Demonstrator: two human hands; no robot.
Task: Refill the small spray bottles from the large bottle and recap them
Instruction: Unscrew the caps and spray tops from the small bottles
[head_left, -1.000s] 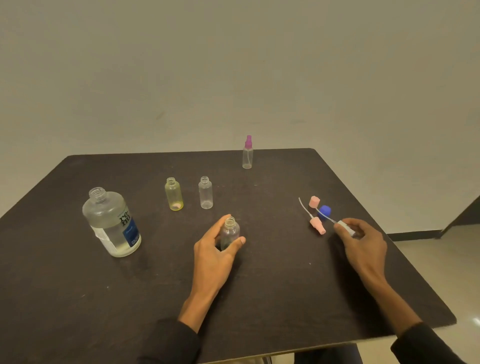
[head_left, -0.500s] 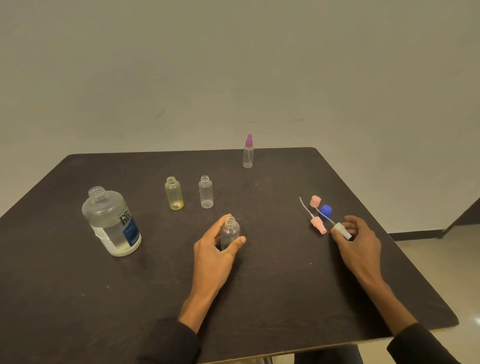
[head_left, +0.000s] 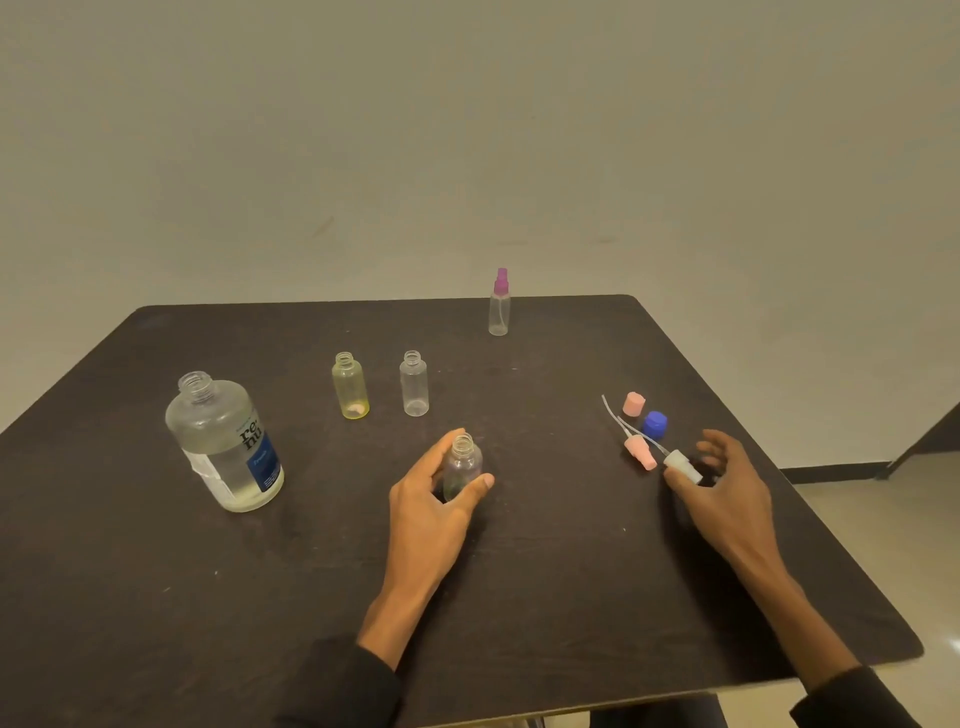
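At table centre my left hand (head_left: 431, 499) clamps 1 open small bottle (head_left: 461, 465) steady for recapping while right hand (head_left: 722, 488) fingers pinch the white sprayer (head_left: 681, 464)

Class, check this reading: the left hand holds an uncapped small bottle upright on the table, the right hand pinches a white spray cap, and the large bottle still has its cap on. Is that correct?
Not quite. In the head view the large bottle is uncapped, its threaded neck open. The rest stands: the left hand holds the uncapped small bottle upright on the table, and the right hand pinches the white spray cap.
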